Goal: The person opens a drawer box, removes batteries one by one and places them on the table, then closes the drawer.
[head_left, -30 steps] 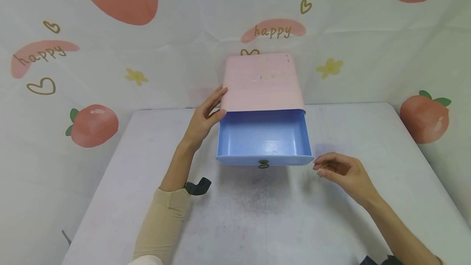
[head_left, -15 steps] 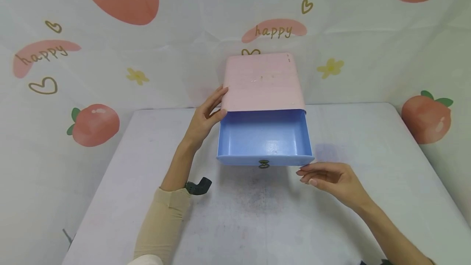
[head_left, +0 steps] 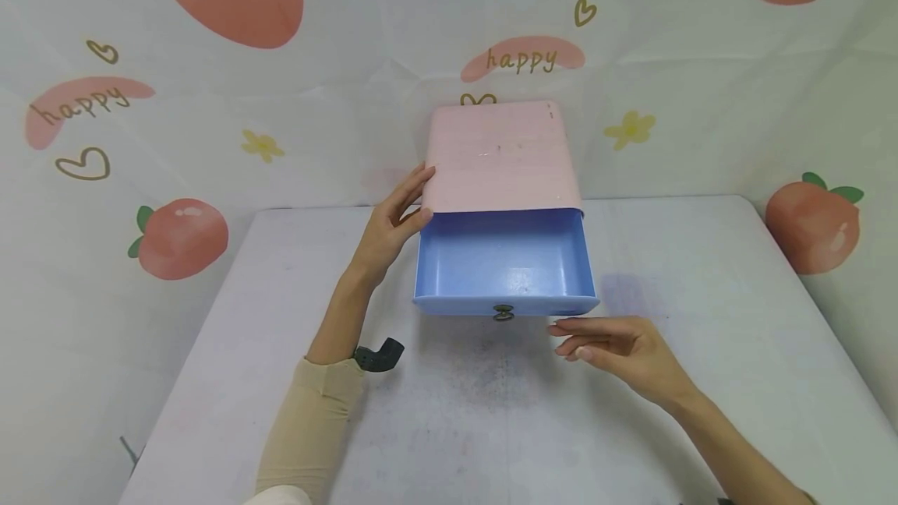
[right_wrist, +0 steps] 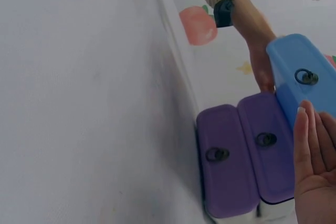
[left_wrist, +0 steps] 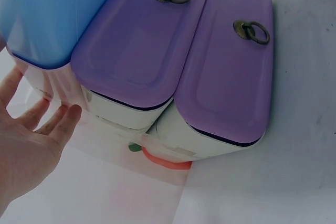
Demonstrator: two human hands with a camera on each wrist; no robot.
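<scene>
Left hand [head_left: 390, 226] flat against the left side of the pink plastic drawer cabinet [head_left: 501, 156], fingers straight and slightly spread, thumb near the front edge. Looks like a bracing hold, there so the cabinet stays put on the table when a drawer gets pushed or pulled. Same thing from the left wrist view: open palm [left_wrist: 29, 145] laid on the pale side wall, nothing pinched.

Right hand [head_left: 620, 347] hanging just below and in front of the pulled-out blue plastic drawer [head_left: 503, 265], fingers straight, close together, pointing left toward the small brass ring pull [head_left: 502, 312]. Near it, not touching, gripping nothing. Probably lined up with the drawer front for a flat push or a grab at the ring.

Blue drawer itself sticking well out of the top slot, overhanging the white tabletop [head_left: 491, 419], empty inside as far as visible. Under it, 2 purple plastic drawers [left_wrist: 178, 56] shut flush, each with its own ring pull, seen only from the wrist cameras.

Cabinet back against the peach-print backdrop cloth [head_left: 182, 240], so not much room to slide backward anyway.
</scene>
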